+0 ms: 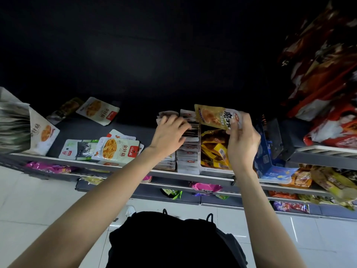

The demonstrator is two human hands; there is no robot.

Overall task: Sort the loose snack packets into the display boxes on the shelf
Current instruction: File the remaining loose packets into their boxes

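My right hand [242, 139] grips a yellow-brown snack packet [212, 116] by its white end and holds it above a display box of yellow packets [213, 149]. My left hand [170, 132] rests with curled fingers on the tops of the white packets standing in rows in the display boxes [188, 151] left of it. Loose packets lie on the dark shelf [77, 128]: a white and orange one [97, 111] at the back, and a pile near the front edge with a noodle-print packet [116, 149] on top.
A big white box of packets [29, 130] stands at the far left. A blue box [270, 161] sits right of the yellow packets, and red bags [328, 122] pile up at the right. Lower shelves hold pink, green and orange snacks. White floor tiles lie below.
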